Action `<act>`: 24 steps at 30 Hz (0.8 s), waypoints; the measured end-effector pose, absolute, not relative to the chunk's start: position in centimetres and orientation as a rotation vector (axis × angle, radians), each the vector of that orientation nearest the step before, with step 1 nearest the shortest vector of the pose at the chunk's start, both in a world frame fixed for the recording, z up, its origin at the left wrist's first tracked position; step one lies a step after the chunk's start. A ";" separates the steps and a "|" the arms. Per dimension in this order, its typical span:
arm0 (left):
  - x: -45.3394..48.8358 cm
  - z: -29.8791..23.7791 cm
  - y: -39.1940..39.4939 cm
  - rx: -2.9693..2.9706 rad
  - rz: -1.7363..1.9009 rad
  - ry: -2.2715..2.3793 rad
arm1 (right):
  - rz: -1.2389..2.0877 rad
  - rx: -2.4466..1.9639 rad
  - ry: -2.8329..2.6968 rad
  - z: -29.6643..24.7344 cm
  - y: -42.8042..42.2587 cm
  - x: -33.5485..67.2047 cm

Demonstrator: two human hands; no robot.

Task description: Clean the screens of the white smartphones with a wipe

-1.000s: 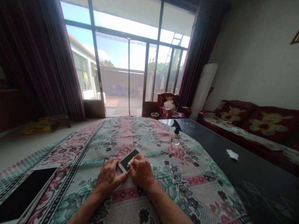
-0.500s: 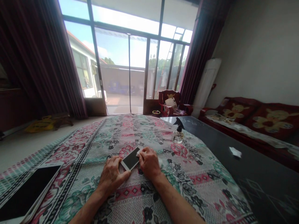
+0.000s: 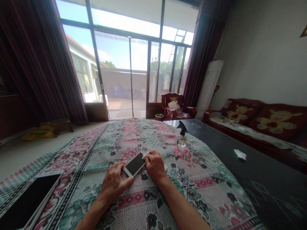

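A white smartphone (image 3: pixel 134 164) with a dark screen lies slanted on the flowered tablecloth (image 3: pixel 105 174). My left hand (image 3: pixel 115 180) steadies it at its lower left end, thumb at the near corner and fingers along the left edge. Pinched in the fingers of my right hand (image 3: pixel 154 164) is a small white tissue (image 3: pixel 144 157), at the phone's upper right corner. Part of the tissue is hidden by the fingers. A clear spray bottle (image 3: pixel 181 139) with a black trigger head stands beyond my right hand.
On the left lies a large black-screened tablet-like device (image 3: pixel 30 201) on something white. A crumpled white tissue (image 3: pixel 240 154) rests on the dark tabletop (image 3: pixel 223 150) to the right. Farther off are a red sofa (image 3: pixel 256 118), an armchair (image 3: pixel 171 103) and glass doors (image 3: pixel 120 80).
My right hand, with the tissue, has shifted slightly to the right, towards the phone's edge. My left hand and the phone stay almost in place. The camera view has turned slightly.
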State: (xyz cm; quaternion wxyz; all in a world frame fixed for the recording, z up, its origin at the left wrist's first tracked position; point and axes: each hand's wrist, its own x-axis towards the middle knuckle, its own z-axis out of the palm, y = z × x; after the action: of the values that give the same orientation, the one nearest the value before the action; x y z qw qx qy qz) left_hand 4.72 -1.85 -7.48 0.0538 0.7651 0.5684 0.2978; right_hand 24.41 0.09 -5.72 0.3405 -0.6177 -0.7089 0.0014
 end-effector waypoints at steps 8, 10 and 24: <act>4.7 -7.5 -1.9 2.303 0.937 1.721 | -0.061 -1.552 -1.948 -5.5 -1.0 23.1; 4.7 -7.6 -1.8 2.296 0.949 1.725 | -0.042 -1.438 -2.062 -5.6 -1.9 21.9; 4.7 -7.4 -1.8 2.319 0.915 1.717 | -0.095 -1.678 -1.890 -5.5 1.8 23.0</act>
State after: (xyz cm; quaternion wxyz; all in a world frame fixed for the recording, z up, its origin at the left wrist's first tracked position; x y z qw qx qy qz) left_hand 4.67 -1.81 -7.38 0.0572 0.7648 0.5663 0.3017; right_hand 23.00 1.82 -5.49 0.3013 -0.6327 -0.7125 -0.0359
